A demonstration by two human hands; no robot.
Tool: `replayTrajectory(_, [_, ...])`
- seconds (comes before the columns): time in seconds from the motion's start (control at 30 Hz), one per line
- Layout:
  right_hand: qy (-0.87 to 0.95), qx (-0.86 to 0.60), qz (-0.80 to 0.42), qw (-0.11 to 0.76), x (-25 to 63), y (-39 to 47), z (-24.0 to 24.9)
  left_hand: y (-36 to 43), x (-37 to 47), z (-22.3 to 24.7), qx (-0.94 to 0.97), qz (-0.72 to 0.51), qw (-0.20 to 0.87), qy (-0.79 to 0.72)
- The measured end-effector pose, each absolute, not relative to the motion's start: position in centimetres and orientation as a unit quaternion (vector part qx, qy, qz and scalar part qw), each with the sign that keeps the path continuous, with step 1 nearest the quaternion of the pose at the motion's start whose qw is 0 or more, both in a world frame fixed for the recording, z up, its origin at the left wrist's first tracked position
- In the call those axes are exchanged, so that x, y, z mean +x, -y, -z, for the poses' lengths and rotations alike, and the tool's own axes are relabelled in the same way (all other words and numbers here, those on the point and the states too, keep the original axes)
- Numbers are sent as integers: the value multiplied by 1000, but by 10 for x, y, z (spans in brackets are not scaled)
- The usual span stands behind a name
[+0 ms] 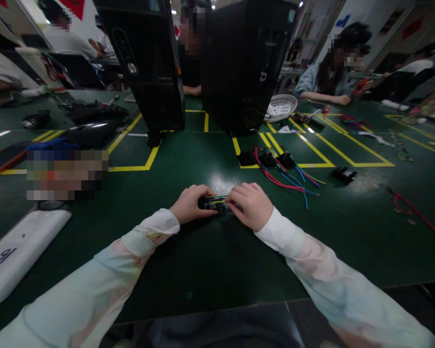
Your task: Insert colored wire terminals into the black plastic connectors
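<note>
My left hand is closed around the left end of a small black plastic part just above the table. Thin wires, green and yellow, run across that part. At its right side, my right hand pinches the wires with thumb and fingertips; the exact contact is partly hidden by the fingers. Beyond my right hand lie several black parts with red, blue and green wires trailing toward me. A similar black part without visible wires sits farther right.
Two tall black computer cases stand at the back of the green table. A white box-like object lies left, a red cable right, and a white basket behind. Co-workers sit across the table.
</note>
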State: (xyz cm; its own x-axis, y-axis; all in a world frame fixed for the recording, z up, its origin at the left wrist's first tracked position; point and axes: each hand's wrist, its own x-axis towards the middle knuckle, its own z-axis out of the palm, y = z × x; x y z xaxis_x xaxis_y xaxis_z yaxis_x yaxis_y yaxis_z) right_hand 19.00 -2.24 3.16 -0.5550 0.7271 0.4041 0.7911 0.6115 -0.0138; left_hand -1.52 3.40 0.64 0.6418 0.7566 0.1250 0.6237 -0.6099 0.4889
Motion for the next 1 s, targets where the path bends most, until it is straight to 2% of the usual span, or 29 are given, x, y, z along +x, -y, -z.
replayTrajectory(0.4, [908, -377, 56, 175, 191, 16, -27, -35, -15, -6, 885, -171, 205, -382])
replayTrajectory(0.67, [854, -447, 111, 244, 187, 19, -29, -35, -14, -7, 884, -163, 203, -388])
replayTrajectory(0.9, [872, -428, 101, 215, 188, 17, -25, -36, -14, -4, 883, -170, 201, -388])
replayTrajectory(1.0, [863, -434, 124, 228, 187, 18, -27, -35, -14, -5, 883, -169, 202, -389])
